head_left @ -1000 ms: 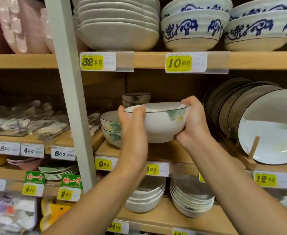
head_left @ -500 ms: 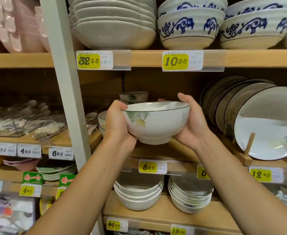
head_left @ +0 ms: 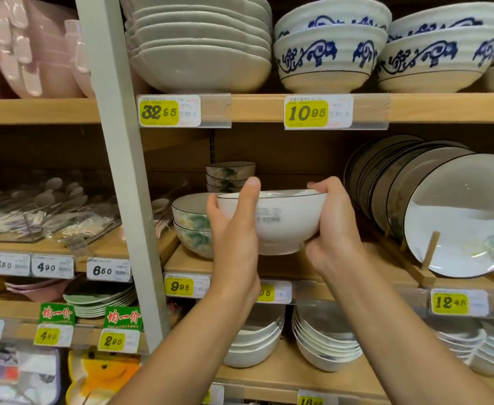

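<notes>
Hands grip a white bowl [head_left: 283,220] upright in front of the middle shelf [head_left: 283,267]: left hand [head_left: 234,229] with thumb on the rim and fingers curled behind, right hand [head_left: 332,226] curled round the far side, barcode label facing the camera, beside two stacked flowered bowls [head_left: 191,223].

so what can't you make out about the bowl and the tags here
Head view throughout.
Barcode label on the bowl: blurred, unreadable.
Bowl's inside: hidden below its own rim.
Price tag behind the left forearm: first digit covered, only 95 shows.
Bottom price tag: cut off by the frame edge.
</notes>
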### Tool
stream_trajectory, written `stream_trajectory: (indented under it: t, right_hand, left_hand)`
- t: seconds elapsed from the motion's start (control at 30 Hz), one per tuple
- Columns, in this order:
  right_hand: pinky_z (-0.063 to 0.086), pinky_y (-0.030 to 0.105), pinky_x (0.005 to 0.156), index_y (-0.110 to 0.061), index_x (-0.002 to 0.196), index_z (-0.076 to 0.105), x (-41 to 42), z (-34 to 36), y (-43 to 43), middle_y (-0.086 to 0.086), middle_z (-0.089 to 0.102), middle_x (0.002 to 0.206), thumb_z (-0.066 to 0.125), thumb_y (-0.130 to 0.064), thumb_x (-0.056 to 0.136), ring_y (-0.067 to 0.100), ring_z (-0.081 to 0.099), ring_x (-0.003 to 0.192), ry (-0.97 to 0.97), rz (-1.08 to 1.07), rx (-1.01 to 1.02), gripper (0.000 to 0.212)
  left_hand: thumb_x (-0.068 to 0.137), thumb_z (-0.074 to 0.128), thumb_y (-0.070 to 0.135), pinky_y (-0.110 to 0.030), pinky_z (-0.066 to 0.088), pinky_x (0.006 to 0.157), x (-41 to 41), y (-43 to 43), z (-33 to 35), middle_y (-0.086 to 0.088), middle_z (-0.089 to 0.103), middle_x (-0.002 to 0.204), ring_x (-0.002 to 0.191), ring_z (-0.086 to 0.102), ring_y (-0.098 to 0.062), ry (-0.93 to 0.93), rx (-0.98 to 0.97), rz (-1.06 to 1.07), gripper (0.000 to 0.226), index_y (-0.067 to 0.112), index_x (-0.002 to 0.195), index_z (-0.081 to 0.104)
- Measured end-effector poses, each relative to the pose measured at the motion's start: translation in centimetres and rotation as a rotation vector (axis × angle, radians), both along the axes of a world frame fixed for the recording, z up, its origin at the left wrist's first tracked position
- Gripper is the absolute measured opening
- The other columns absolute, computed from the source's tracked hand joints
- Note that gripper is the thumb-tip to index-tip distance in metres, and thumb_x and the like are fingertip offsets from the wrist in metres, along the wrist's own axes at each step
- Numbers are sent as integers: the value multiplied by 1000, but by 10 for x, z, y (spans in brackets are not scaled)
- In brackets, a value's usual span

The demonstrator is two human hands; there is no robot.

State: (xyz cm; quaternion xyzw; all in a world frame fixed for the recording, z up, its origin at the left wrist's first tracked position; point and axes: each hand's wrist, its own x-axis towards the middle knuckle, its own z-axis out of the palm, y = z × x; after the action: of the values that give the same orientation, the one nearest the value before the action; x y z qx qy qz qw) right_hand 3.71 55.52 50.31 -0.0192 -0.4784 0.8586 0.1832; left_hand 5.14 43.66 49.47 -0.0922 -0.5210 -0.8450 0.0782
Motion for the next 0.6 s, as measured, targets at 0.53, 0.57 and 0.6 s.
stream_trajectory:
  t: [0.53, 0.57, 0.6]
  right_hand:
    - [58, 42, 69, -6, 75, 70, -7, 14, 12, 15, 68, 83, 49, -20, 69, 31, 69, 69, -67, 365, -177, 26]
    - [58, 45, 71, -8, 68, 71, -7, 13, 11, 15, 69, 82, 45, -19, 73, 31, 71, 71, -41, 347, -205, 29]
    - [58, 49, 75, -8, 72, 74, -5, 13, 11, 16, 72, 86, 42, -20, 78, 33, 72, 78, -21, 332, -217, 34]
  left_hand:
    - [73, 51, 29, -43, 45, 92, -39, -35, 39, -6, 65, 98, 79, 64, -29, -319, 72, -413, 20, 17, 86, 58]
    - [80, 51, 35, -45, 47, 90, -36, -35, 39, -10, 69, 99, 81, 67, -31, -281, 85, -408, 24, 15, 88, 63]
    - [85, 49, 40, -46, 48, 89, -32, -36, 40, -13, 70, 106, 89, 68, -33, -241, 88, -390, 33, 13, 97, 65]
